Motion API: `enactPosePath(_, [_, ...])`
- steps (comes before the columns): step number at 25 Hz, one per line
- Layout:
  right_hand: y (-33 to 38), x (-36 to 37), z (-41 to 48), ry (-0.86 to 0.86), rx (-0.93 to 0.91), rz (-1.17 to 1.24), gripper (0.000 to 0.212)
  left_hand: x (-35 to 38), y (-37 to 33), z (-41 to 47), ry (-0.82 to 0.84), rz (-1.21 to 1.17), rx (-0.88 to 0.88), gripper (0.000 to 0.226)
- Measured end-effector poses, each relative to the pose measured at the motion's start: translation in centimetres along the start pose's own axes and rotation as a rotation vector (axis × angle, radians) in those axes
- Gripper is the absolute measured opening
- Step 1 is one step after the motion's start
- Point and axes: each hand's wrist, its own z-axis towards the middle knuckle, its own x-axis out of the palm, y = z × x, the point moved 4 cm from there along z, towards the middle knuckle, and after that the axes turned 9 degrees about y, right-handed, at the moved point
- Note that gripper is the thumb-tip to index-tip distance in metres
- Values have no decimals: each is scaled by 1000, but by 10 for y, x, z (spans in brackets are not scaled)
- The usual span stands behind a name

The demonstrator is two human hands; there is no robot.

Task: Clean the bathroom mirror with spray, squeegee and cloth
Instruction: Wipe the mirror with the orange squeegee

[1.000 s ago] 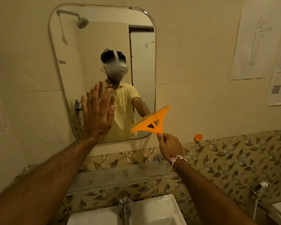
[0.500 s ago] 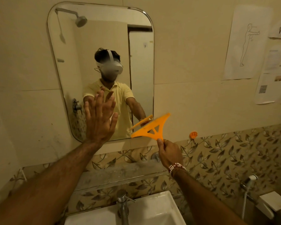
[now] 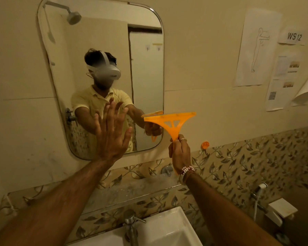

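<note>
A rounded rectangular mirror [image 3: 100, 41] hangs on the beige tiled wall. My left hand [image 3: 112, 134] is raised flat with fingers spread, palm toward the lower part of the glass. My right hand [image 3: 180, 153] grips the handle of an orange plastic squeegee [image 3: 171, 121]. Its blade is nearly level and sits at the mirror's lower right edge, half over the wall. No spray bottle or cloth is in view.
Below the mirror runs a stone shelf [image 3: 132, 190], then a tap [image 3: 131, 226] and white basin [image 3: 167, 229]. An orange wall hook [image 3: 205, 145] is right of the squeegee. Paper sheets [image 3: 256, 48] hang on the right wall. A hand sprayer [image 3: 260, 189] is at lower right.
The squeegee has swung to the right and its blade has levelled out from a tilt. My left hand stays flat by the lower mirror. The view has shifted left.
</note>
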Motion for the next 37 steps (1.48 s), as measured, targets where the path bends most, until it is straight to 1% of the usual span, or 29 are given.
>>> enactPosePath(3, [-2, -16, 0, -7, 28, 91, 22, 20, -17, 5, 41, -6, 20, 66])
enactPosePath(6, [-8, -45, 1, -22, 53, 79, 25, 37, -50, 10, 76, -66, 56, 66])
enactPosePath(10, [-18, -92, 14, -30, 74, 85, 26, 54, -98, 30, 38, -98, 108, 64])
enactPosePath(13, [-33, -135, 24, -37, 99, 114, 26, 72, -147, 50, 33, -143, 122, 63])
enactPosePath(15, [-47, -161, 24, -45, 116, 95, 25, 85, -187, 54, 61, -184, 152, 64])
enactPosePath(17, [-65, -192, 20, -57, 140, 49, 23, 102, -233, 48, 99, -223, 223, 65])
enactPosePath(19, [-78, -210, 15, -57, 178, 30, 24, 115, -258, 41, 132, -264, 242, 65])
enactPosePath(23, [-103, -259, 7, -128, 268, -34, 34, 149, -300, 36, 202, -345, 278, 64])
enactPosePath(26, [-114, -287, 0, -200, 299, -63, 33, 176, -326, 35, 235, -412, 299, 64])
enactPosePath(29, [-130, -307, -12, -246, 375, -84, 35, 204, -353, 26, 264, -501, 322, 64])
enactPosePath(33, [-155, -318, -32, -326, 428, -136, 32, 240, -378, -3, 350, -647, 323, 63])
enactPosePath(37, [-195, -312, -64, -398, 504, -172, 28, 281, -388, -60, 460, -680, 330, 63])
